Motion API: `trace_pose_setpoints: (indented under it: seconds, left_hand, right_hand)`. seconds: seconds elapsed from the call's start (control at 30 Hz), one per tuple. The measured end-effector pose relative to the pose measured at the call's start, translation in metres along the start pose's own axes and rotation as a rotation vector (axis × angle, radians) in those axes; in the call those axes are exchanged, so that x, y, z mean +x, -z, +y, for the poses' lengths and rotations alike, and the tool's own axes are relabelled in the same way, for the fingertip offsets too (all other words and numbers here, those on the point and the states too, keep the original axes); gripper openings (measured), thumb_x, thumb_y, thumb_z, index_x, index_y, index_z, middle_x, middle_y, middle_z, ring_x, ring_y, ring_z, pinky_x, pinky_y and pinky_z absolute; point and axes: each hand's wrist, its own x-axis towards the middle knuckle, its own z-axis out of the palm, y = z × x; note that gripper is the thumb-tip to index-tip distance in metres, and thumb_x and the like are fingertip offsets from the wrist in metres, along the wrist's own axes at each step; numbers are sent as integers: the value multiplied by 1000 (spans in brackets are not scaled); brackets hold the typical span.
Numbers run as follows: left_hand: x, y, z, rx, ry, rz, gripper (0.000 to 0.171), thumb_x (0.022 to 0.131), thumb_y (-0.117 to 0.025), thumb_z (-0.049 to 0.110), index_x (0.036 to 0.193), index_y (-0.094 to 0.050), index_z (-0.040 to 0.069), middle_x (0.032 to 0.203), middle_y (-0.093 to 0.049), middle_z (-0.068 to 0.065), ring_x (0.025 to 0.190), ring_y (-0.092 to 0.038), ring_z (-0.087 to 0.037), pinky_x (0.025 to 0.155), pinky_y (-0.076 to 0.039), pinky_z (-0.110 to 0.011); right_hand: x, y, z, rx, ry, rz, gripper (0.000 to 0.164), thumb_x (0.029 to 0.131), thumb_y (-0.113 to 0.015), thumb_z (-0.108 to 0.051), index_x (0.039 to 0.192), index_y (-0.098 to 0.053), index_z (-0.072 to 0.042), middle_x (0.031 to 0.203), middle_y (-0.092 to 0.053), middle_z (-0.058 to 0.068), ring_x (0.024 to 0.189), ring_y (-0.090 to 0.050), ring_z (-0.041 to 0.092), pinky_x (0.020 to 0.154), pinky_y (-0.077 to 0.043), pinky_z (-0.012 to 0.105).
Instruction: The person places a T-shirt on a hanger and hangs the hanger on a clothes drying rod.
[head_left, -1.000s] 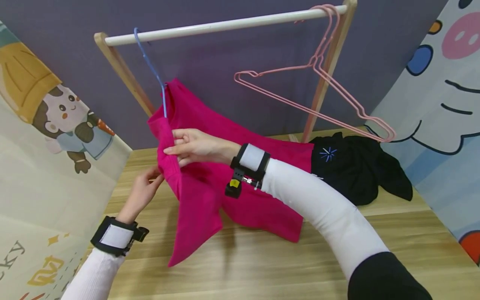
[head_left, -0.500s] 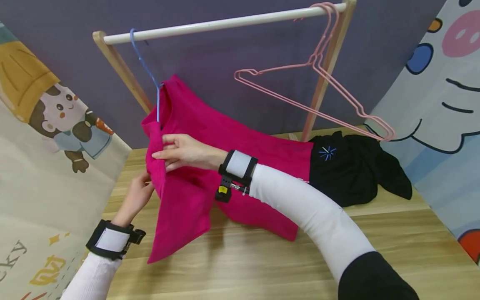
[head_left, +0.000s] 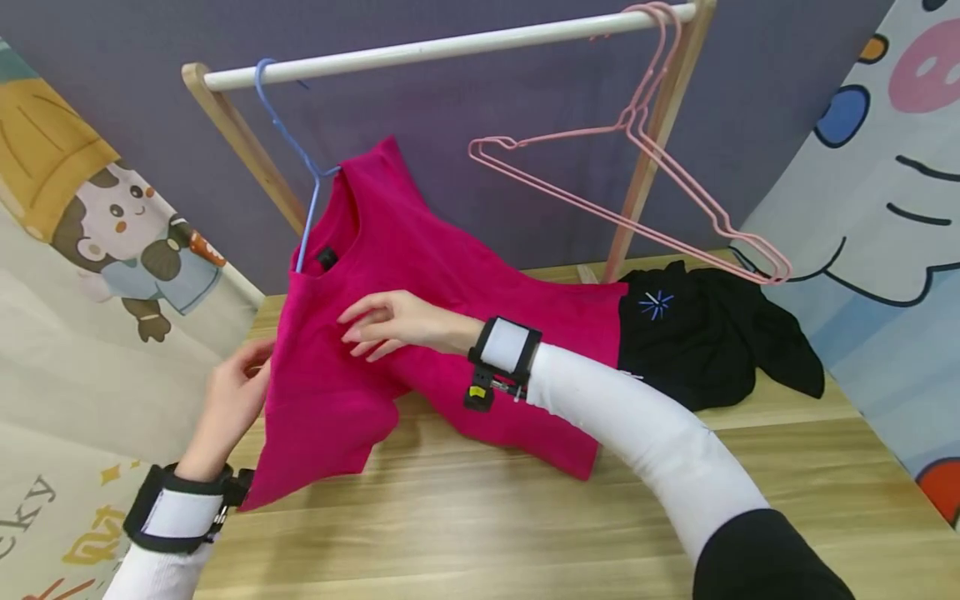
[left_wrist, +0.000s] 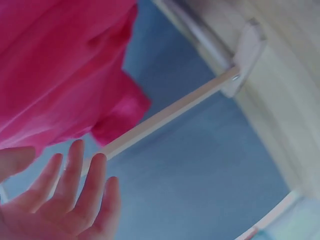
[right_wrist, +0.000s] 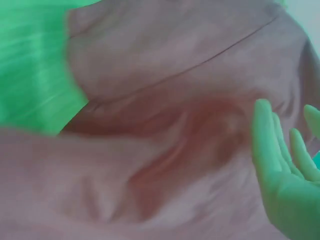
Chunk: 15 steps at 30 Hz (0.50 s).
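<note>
A magenta short-sleeved T-shirt (head_left: 465, 275) hangs from a blue hanger (head_left: 283, 132) at the rack's left end. Its neckline surrounds the hanger, and a black neck label (head_left: 327, 258) shows inside. My left hand (head_left: 232, 400) is at the shirt's left edge, its fingertips partly hidden by the cloth. In the left wrist view, the left hand's fingers (left_wrist: 92, 192) are extended and spread beside the fabric. In front of the shirt's chest, my right hand (head_left: 401, 325) has loosely bent fingers and holds nothing. The right wrist view shows that hand (right_wrist: 290, 185) near the wrinkled cloth.
The white rail (head_left: 450, 52) sits on wooden end posts. Two pink hangers (head_left: 570, 196) hang at its right end. A black garment (head_left: 697, 342) with a blue starburst lies on the wooden tabletop (head_left: 480, 542), touching the shirt's hem. Printed cloth panels flank both sides.
My right hand has let go of the shirt's collar and moved slightly right. The left hand has shifted down and left. The shirt has spread out, showing its neckline and label.
</note>
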Motion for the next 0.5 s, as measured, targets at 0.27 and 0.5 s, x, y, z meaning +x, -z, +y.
trace_pose_setpoints:
  seconds: [0.27,0.5]
  left_hand:
    - [-22,16,34,-3,-21,222,26,88,-53,12,111,-60,1,87,-51,33,80,-47,14,68,-36,-5]
    - [-44,5,63,123,-336,389,28,76,-62,-5,103,-62,-4,95,-62,-18,91,-54,-17,81,-33,-15]
  right_hand:
    - [-38,43,33,-146,-73,97,34,86,-54,-3,119,-48,4,110,-54,27,95,-56,37,76,-50,36]
    - [-85,91,57,-232,-128,190,35,87,-53,-4,119,-46,8,111,-53,30,95,-56,39,75,-50,37]
